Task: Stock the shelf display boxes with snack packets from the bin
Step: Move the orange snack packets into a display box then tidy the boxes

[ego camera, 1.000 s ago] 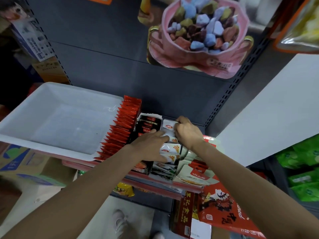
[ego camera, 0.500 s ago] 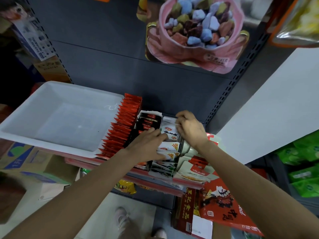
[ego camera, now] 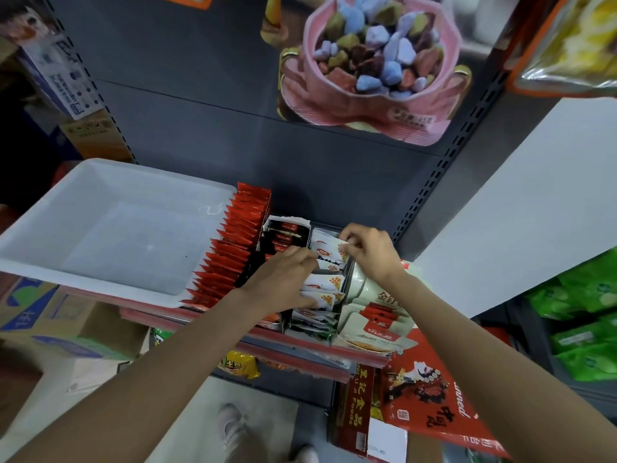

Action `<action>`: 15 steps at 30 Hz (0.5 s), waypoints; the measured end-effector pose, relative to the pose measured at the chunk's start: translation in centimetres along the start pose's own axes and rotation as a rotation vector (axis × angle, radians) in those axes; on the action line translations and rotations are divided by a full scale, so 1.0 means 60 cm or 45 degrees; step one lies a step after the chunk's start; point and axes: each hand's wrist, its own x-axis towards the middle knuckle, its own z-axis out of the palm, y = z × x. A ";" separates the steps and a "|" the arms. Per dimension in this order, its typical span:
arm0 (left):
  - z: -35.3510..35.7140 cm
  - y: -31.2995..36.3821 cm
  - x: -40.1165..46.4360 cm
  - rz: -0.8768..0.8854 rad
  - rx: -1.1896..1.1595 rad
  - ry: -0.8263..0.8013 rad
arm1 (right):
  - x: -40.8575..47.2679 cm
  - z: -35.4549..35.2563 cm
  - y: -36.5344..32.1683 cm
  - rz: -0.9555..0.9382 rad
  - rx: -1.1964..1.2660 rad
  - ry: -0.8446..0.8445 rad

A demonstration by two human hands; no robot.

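At centre frame both bare hands work over a narrow open-topped cardboard display box (ego camera: 329,324) holding a row of white snack packets with red-and-orange print (ego camera: 325,281). The left hand (ego camera: 283,282) lies palm down across the packets in the middle of the row, fingers spread flat and pressing on them rather than closed around any one. The right hand (ego camera: 370,250), at the far end of the box, pinches the top edge of the rearmost white packet between thumb and fingertips. Just left of this box stands a second box of black packets with red labels (ego camera: 283,233), and further left a long row of upright red foil packets (ego camera: 233,248). The large white plastic bin (ego camera: 100,235) occupies the left of the frame, touching the red row; no packets are visible inside it. Beige pouches with red panels (ego camera: 374,315) lie just right of the white packets.
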 end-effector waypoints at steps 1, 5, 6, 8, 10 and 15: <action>-0.001 -0.001 0.001 0.011 -0.022 -0.022 | 0.001 0.000 -0.001 0.012 0.013 -0.019; -0.008 -0.004 0.011 0.051 0.044 -0.021 | 0.004 0.007 -0.007 -0.036 -0.184 -0.091; -0.010 -0.004 0.013 0.058 0.073 -0.028 | 0.004 0.008 -0.009 -0.044 -0.256 -0.102; -0.014 -0.006 0.017 0.072 0.101 -0.065 | 0.005 0.011 -0.007 -0.054 -0.317 -0.112; -0.015 -0.010 0.018 0.079 0.098 -0.098 | 0.003 0.009 -0.005 -0.045 -0.319 -0.129; -0.010 -0.023 0.002 0.106 -0.011 -0.121 | 0.003 0.006 -0.002 -0.001 -0.226 -0.163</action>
